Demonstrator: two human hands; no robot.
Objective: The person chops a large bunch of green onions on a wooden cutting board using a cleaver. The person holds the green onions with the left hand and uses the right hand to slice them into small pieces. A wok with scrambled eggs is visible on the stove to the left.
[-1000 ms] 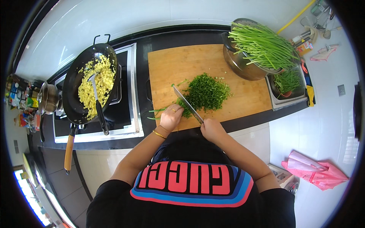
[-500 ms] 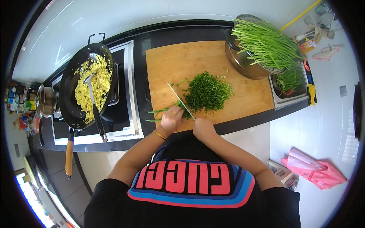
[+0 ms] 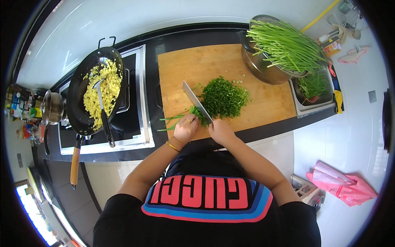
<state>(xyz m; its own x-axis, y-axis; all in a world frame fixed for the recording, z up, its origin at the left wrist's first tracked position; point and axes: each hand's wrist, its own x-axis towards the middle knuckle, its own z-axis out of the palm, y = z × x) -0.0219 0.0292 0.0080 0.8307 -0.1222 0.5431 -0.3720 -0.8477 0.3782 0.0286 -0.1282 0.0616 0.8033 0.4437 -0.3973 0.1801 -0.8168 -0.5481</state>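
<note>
Green and finely chopped, the heap of cut stalks (image 3: pixel 225 99) lies around the middle of the wooden cutting board (image 3: pixel 197 61), so a fair share of the chopping looks done. Left to cut, as far as shows, are the short bunch (image 3: pixel 193 110) near the board's lower left and, judging by their length, the long stalks (image 3: pixel 286 45) piled over the pot (image 3: pixel 261 68) at the board's upper right. The left hand (image 3: pixel 186 129) is curled over the bunch at the board's near edge, fingers bent and pressing it down; the right hand (image 3: pixel 221 131), beside it, is wrapped round the knife's hidden handle. The knife (image 3: pixel 196 101) slants over the board between bunch and heap; whether its edge touches wood cannot be told. The heap looks dark, loose and even, with paler crumbs scattered at its right; the bunch's thin, bright ends reach the board's left edge.
</note>
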